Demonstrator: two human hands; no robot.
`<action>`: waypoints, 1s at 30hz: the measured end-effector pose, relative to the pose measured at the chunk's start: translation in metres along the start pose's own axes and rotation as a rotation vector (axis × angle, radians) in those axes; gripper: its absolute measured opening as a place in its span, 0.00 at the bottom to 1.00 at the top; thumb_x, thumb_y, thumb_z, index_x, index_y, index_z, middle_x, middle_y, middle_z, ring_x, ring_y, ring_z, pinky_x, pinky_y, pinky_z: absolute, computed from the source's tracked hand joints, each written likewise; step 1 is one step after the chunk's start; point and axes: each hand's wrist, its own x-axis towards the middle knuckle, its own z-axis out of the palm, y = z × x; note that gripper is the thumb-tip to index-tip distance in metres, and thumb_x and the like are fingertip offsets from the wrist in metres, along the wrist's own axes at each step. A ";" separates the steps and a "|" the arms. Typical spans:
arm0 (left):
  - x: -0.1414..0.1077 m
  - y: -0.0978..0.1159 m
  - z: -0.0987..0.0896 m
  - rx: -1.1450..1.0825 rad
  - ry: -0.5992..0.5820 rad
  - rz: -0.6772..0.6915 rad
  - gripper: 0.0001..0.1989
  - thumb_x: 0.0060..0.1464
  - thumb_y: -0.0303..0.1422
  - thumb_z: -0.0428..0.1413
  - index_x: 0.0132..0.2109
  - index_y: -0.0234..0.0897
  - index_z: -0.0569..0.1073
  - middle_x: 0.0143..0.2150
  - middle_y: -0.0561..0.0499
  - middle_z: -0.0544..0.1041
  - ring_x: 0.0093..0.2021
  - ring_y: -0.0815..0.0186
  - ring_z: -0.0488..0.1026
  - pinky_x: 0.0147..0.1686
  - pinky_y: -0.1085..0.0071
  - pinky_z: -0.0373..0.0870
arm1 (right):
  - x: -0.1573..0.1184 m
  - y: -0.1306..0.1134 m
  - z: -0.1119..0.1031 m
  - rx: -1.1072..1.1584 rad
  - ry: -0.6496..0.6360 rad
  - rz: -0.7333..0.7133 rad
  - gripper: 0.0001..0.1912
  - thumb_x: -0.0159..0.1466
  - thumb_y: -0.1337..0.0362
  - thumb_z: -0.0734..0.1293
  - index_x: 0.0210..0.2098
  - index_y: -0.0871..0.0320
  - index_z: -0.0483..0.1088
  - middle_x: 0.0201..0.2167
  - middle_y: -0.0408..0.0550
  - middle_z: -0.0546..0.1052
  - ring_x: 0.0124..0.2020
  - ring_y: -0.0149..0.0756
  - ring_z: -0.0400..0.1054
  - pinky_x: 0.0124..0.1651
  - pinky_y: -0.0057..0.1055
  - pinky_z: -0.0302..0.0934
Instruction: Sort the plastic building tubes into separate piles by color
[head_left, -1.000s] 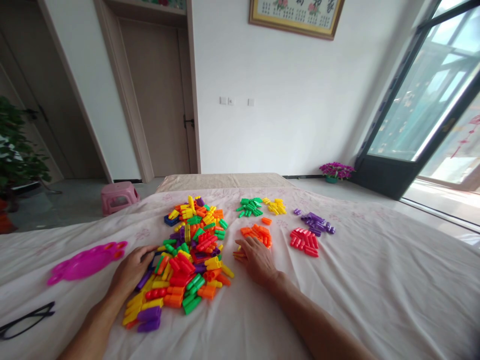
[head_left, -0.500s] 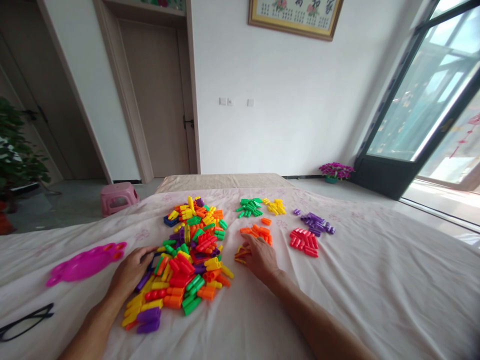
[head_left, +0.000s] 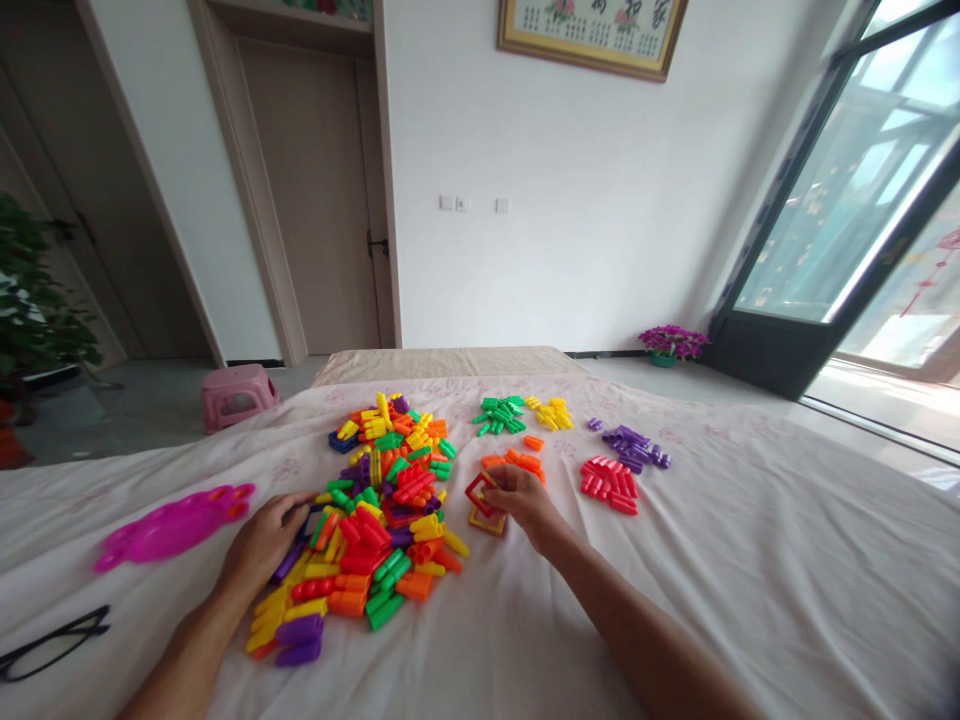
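Observation:
My right hand (head_left: pixel 523 500) pinches a red square frame (head_left: pixel 480 494), tilted just above a yellow square frame (head_left: pixel 487 522) on the cloth. Orange pieces (head_left: pixel 525 461) lie right behind its fingers. At the left edge of the large mixed pile of coloured plastic pieces (head_left: pixel 367 540), my left hand (head_left: pixel 274 535) has its fingers curled around a dark blue piece (head_left: pixel 311 522), partly hidden by them. Beyond my right hand are groups of green pieces (head_left: pixel 501 415), yellow pieces (head_left: pixel 551 412), purple pieces (head_left: pixel 634 447) and red pieces (head_left: pixel 609 484).
A magenta tray (head_left: pixel 176 527) and black glasses (head_left: pixel 56 642) lie on the white cloth (head_left: pixel 712 580) at the left. A pink stool (head_left: pixel 240 398) stands beyond the table's left side. Pink flowers (head_left: pixel 673 341) are by the far wall.
My right hand has lifted the red frame off the yellow one and tilted it, moving slightly right. My left hand has stayed in place.

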 end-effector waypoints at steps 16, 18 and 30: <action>-0.001 0.002 0.000 -0.023 -0.014 -0.013 0.23 0.58 0.44 0.48 0.52 0.39 0.77 0.54 0.46 0.80 0.55 0.58 0.74 0.56 0.64 0.67 | -0.023 -0.017 0.005 -1.100 -0.060 -0.301 0.20 0.58 0.60 0.71 0.50 0.53 0.73 0.48 0.49 0.75 0.51 0.43 0.66 0.48 0.32 0.60; -0.002 0.002 0.000 -0.022 -0.006 -0.009 0.23 0.58 0.44 0.48 0.52 0.39 0.78 0.53 0.46 0.80 0.55 0.58 0.74 0.56 0.64 0.67 | -0.024 -0.017 0.006 -1.152 -0.106 -0.252 0.22 0.59 0.58 0.70 0.52 0.54 0.71 0.48 0.51 0.75 0.50 0.44 0.66 0.48 0.34 0.60; -0.003 0.006 -0.003 -0.007 -0.002 -0.017 0.23 0.57 0.44 0.48 0.51 0.40 0.78 0.53 0.48 0.80 0.55 0.58 0.75 0.55 0.66 0.68 | -0.047 -0.055 0.017 -1.144 -0.425 -0.104 0.43 0.54 0.48 0.71 0.65 0.56 0.62 0.52 0.57 0.75 0.51 0.51 0.69 0.46 0.36 0.63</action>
